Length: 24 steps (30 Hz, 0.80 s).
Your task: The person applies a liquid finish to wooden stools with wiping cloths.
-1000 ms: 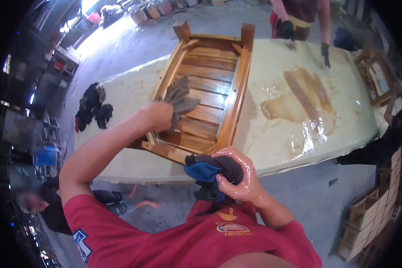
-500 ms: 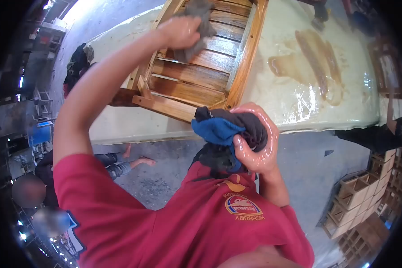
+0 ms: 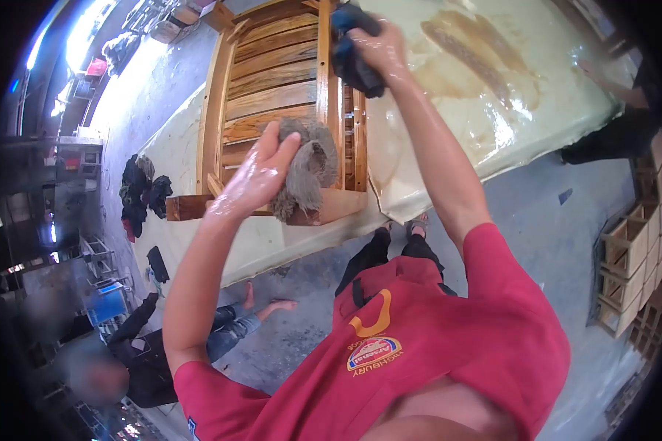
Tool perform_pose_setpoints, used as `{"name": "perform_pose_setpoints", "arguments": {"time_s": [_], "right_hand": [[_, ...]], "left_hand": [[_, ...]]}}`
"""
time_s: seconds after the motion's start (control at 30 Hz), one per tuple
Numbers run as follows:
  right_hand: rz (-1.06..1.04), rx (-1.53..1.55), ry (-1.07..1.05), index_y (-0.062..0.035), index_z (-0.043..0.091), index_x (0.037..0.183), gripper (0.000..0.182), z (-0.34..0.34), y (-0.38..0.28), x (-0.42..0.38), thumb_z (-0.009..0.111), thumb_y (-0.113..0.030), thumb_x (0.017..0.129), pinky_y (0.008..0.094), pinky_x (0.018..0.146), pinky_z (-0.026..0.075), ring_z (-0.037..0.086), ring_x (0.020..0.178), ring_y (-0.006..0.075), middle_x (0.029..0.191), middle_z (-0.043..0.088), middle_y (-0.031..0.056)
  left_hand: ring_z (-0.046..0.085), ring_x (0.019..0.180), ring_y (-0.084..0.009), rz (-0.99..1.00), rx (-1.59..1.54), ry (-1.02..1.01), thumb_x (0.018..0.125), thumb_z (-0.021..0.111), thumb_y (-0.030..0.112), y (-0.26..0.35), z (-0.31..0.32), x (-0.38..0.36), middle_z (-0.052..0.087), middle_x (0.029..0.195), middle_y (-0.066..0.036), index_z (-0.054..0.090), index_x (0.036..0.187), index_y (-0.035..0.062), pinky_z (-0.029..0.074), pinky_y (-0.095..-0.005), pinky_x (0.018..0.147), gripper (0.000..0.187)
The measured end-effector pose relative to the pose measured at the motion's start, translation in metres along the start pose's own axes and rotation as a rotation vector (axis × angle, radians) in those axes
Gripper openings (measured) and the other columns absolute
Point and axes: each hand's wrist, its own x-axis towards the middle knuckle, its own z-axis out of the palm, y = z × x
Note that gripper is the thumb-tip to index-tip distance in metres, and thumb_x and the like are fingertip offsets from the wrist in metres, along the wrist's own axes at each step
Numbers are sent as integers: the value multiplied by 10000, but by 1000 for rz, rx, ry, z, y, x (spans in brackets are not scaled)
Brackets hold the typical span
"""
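Thick grey cloth is gripped in my left hand, whose skin shines wet, over the lower right part of a slatted wooden piece. My right hand is closed round a bunched dark and blue cloth at the wooden piece's right side rail. The wooden piece has a frame with several slats and lies on a pale, glossy covered table. Brown wet smears mark the table cover to the right of my right hand.
Dark rags lie at the table's left side. A person with bare feet is on the floor at lower left. Another person's dark-clothed arm reaches in at the right edge. Wooden crates stand on the floor at right.
My left hand has come down and nearer with the grey cloth. My right hand has moved up and away from my body with the dark and blue cloth. The wooden piece looks turned more upright.
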Motion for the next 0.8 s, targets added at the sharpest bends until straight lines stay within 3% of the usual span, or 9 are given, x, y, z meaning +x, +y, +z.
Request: {"name": "perform_pose_setpoints", "arguments": {"time_s": [0.03, 0.13, 0.27, 0.4, 0.5, 0.57, 0.67, 0.77, 0.8], "right_hand": [[49, -4, -56, -18, 669, 1112, 399, 10, -12, -11, 714, -217, 769, 348, 802, 530, 693, 859, 234, 952, 723, 152], [215, 100, -325, -17, 666, 1124, 421, -21, -43, -79, 702, -209, 751, 360, 819, 531, 693, 895, 256, 997, 708, 185], [54, 149, -678, 6, 649, 1120, 404, -75, -46, -200, 690, -139, 745, 342, 924, 487, 642, 1024, 219, 1096, 676, 147], [193, 230, -614, 37, 629, 1118, 371, -85, -59, -193, 645, -71, 764, 299, 917, 466, 573, 985, 121, 1031, 664, 72], [297, 311, -426, 65, 607, 1133, 340, -87, -80, -167, 628, -43, 811, 280, 890, 472, 592, 957, 127, 1021, 658, 73], [246, 293, -350, 74, 588, 1173, 350, -98, -93, -154, 625, -37, 843, 276, 884, 473, 607, 938, 143, 1025, 656, 85], [109, 286, -327, 68, 610, 1157, 372, -107, -94, -148, 665, -35, 804, 290, 854, 493, 609, 900, 150, 992, 657, 82], [229, 377, -373, 89, 600, 1155, 368, -117, -72, -152, 670, -47, 820, 308, 870, 501, 626, 922, 174, 1023, 665, 119], [286, 440, -396, 95, 598, 1154, 367, -121, -61, -155, 672, -53, 826, 312, 873, 504, 632, 925, 180, 1029, 667, 130]], "left_hand": [[548, 1162, -431, 64, -183, -143, 981, 456, 290, -7, 9, 15, 580, 1213, -301, 390, 1343, -53, 399, -458, 1006, 503], [514, 1167, -488, 54, -60, 11, 976, 426, 252, -6, 34, 50, 553, 1189, -354, 399, 1313, -62, 396, -482, 1002, 461], [533, 1099, -524, 201, -44, 183, 939, 372, 223, -12, 51, 122, 566, 1146, -379, 478, 1266, -72, 418, -522, 973, 452], [544, 1129, -500, 130, -86, 70, 915, 390, 235, -21, 49, 190, 579, 1165, -369, 528, 1223, -74, 436, -501, 968, 457], [588, 1122, -428, 138, -90, -23, 919, 412, 237, -5, 28, 115, 614, 1143, -325, 553, 1175, -60, 449, -452, 967, 416], [598, 1098, -402, 126, 115, -428, 918, 429, 245, -3, -5, 62, 624, 1134, -294, 553, 1199, -48, 448, -418, 977, 425], [551, 1127, -373, 396, 4, 167, 977, 432, 194, -47, -10, -15, 554, 1246, -263, 559, 1232, -20, 416, -423, 1015, 356], [534, 1148, -362, 50, -193, 898, 1003, 433, 155, -55, 15, -63, 521, 1274, -251, 546, 1219, -17, 414, -430, 1011, 298], [548, 1102, -359, 127, -278, 1043, 1004, 445, 136, -22, 27, -86, 543, 1209, -231, 526, 1213, -14, 424, -423, 984, 270]]}}
